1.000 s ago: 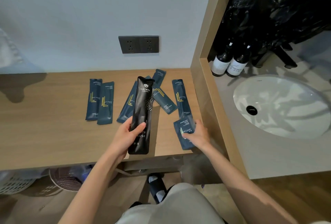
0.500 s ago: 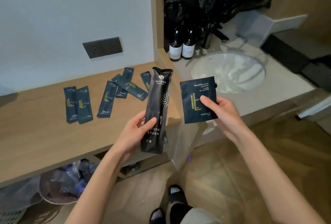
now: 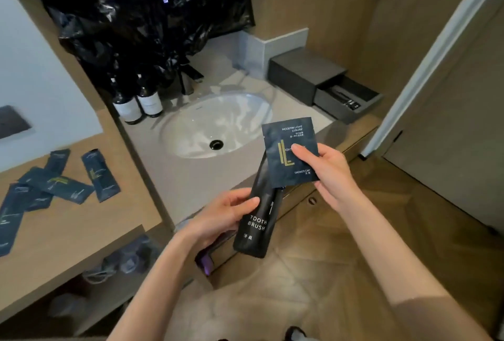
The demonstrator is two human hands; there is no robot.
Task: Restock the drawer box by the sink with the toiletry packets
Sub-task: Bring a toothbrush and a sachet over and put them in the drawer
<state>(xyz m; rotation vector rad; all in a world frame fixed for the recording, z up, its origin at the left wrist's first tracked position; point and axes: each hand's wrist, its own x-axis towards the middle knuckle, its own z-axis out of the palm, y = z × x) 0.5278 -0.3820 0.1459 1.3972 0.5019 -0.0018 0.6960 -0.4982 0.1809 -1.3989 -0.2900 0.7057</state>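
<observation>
My left hand [image 3: 227, 212] grips a long black toothbrush packet [image 3: 256, 224] near its lower half, held upright in front of the counter edge. My right hand [image 3: 327, 170] pinches a square dark-blue shower cap packet [image 3: 283, 166], which overlaps the top of the toothbrush packet. The dark grey drawer box [image 3: 302, 74] stands on the counter right of the sink [image 3: 201, 125]; its lower drawer [image 3: 347, 102] is pulled out with a dark item inside. Several more blue packets [image 3: 58, 183] lie on the wooden shelf at the left.
Two dark bottles [image 3: 137, 103] with white labels stand behind the sink, under a black plastic bag [image 3: 141, 10]. A black faucet [image 3: 188, 78] rises at the sink's back. A door frame [image 3: 436, 48] is at the right. Baskets sit under the wooden shelf [image 3: 73, 229].
I have turned right, from the wooden shelf to the sink. My right hand lifted the shower cap packet off the shelf, and both packets moved over toward the drawer box.
</observation>
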